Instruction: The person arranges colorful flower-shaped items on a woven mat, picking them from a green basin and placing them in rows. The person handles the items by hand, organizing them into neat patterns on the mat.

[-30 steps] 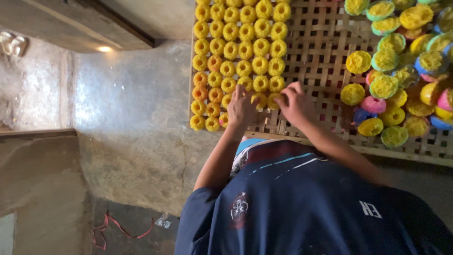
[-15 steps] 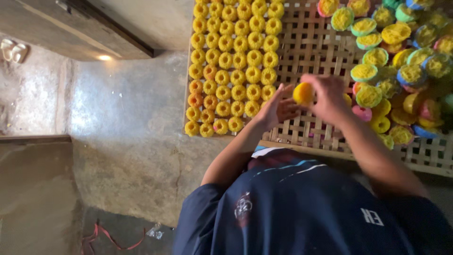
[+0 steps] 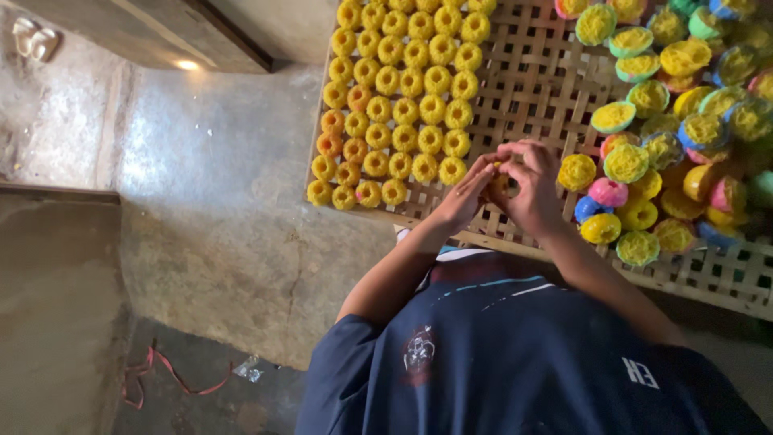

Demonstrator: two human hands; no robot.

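I see a rough concrete floor [image 3: 217,209], a red cord [image 3: 161,372] lying on it beside a crumpled clear wrapper [image 3: 248,369], and a pale pair of sandals [image 3: 34,36] well apart, far off.

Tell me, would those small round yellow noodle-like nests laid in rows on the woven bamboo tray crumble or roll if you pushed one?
The small round yellow nests look made of thin tangled strands, so probably light and crumbly. They sit flat and low on the woven bamboo tray, so sliding seems likelier than rolling. The left hand and right hand cup one together, hinting at gentle handling.
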